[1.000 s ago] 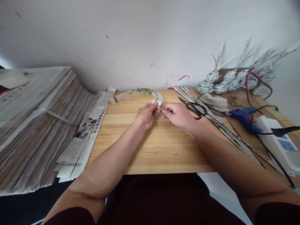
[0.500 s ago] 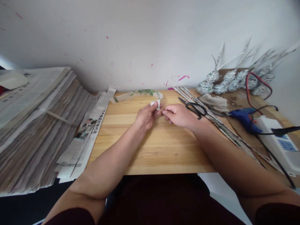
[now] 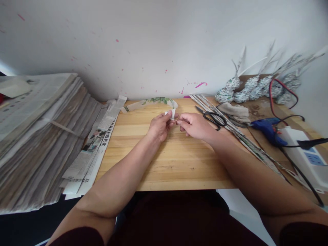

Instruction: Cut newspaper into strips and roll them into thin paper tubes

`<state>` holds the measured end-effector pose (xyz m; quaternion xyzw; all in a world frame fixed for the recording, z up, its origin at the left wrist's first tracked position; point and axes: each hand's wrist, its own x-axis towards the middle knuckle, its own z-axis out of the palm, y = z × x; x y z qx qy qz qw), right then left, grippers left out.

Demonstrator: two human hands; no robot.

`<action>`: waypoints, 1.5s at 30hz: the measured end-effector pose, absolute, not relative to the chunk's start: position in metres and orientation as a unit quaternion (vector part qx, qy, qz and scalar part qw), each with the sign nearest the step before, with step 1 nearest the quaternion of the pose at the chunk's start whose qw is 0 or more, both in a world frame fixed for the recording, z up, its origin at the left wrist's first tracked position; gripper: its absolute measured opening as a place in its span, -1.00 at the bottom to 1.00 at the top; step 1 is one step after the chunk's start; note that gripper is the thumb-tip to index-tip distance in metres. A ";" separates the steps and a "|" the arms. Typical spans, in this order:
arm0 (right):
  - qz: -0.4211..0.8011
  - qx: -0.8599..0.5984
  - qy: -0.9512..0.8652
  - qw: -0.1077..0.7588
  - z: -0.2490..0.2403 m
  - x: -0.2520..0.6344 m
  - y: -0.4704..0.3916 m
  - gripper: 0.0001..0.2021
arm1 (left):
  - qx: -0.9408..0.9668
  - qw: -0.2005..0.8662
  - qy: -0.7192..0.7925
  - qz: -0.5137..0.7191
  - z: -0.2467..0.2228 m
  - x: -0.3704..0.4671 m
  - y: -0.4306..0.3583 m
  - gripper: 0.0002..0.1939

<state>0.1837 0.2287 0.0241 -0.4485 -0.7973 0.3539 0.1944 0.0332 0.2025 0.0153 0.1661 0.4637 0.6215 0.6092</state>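
My left hand (image 3: 160, 127) pinches one end of a long pale paper strip (image 3: 139, 105) with green leaf print, which curves away over the back of the wooden table (image 3: 164, 171). The folded white end (image 3: 173, 113) stands up between thumb and fingers. My right hand (image 3: 189, 124) is closed at the fingertips, close beside the left fingers. Between the two hands runs a thin pale bit at the fingertips, too small to make out. Black scissors (image 3: 214, 118) lie just right of my right hand, over thin paper rods (image 3: 238, 136).
Stacked newspapers (image 3: 43, 136) rise at the left, with loose sheets (image 3: 94, 147) beside them. At the right are a grey cloth (image 3: 234, 113), a blue glue gun (image 3: 269, 130), a white power strip (image 3: 304, 157), cords and woven paper forms (image 3: 252, 89).
Both hands stay nearly in place. The fingertips have shifted slightly, and a thin pale bit shows more clearly between them.
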 end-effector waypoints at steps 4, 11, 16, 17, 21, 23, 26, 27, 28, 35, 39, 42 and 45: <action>0.311 -0.441 -0.821 0.188 0.025 0.184 0.230 -0.73 | 0.174 0.611 0.456 0.623 0.017 0.031 0.203 -0.86; 0.289 -0.452 -0.826 0.174 0.028 0.183 0.230 -0.75 | 0.213 0.559 0.502 0.625 0.010 0.030 0.204 -0.84; 0.361 -0.466 -0.784 0.195 0.028 0.182 0.229 -0.81 | 0.252 0.542 0.482 0.641 0.005 0.031 0.204 -0.82; 0.384 -0.468 -0.771 0.198 0.028 0.182 0.230 -0.82 | 0.256 0.544 0.477 0.641 0.005 0.031 0.204 -0.82; 0.400 -0.460 -0.767 0.200 0.025 0.182 0.232 -0.82 | 0.263 0.554 0.472 0.634 0.006 0.033 0.201 -0.80; 0.364 -0.447 -0.791 0.205 0.025 0.183 0.234 -0.80 | 0.261 0.555 0.471 0.634 0.007 0.033 0.201 -0.79; 0.317 -0.443 -0.812 0.209 0.026 0.184 0.236 -0.80 | 0.241 0.554 0.482 0.634 0.010 0.033 0.201 -0.79; 0.312 -0.445 -0.812 0.213 0.027 0.184 0.236 -0.80 | 0.231 0.555 0.488 0.633 0.011 0.032 0.201 -0.79; 0.312 -0.448 -0.809 0.218 0.027 0.185 0.236 -0.80 | 0.221 0.556 0.492 0.633 0.012 0.031 0.202 -0.79; 0.424 -0.461 -0.752 0.205 0.027 0.186 0.235 -0.84 | 0.229 0.553 0.496 0.629 0.013 0.030 0.203 -0.83; 0.489 -0.465 -0.713 0.191 0.025 0.186 0.237 -0.84 | 0.259 0.546 0.501 0.619 0.011 0.031 0.202 -0.84; 0.498 -0.463 -0.707 0.196 0.024 0.186 0.238 -0.82 | 0.276 0.548 0.503 0.608 0.010 0.030 0.202 -0.84; 0.503 -0.451 -0.707 0.209 0.025 0.186 0.238 -0.87 | 0.280 0.549 0.505 0.604 0.010 0.029 0.202 -0.83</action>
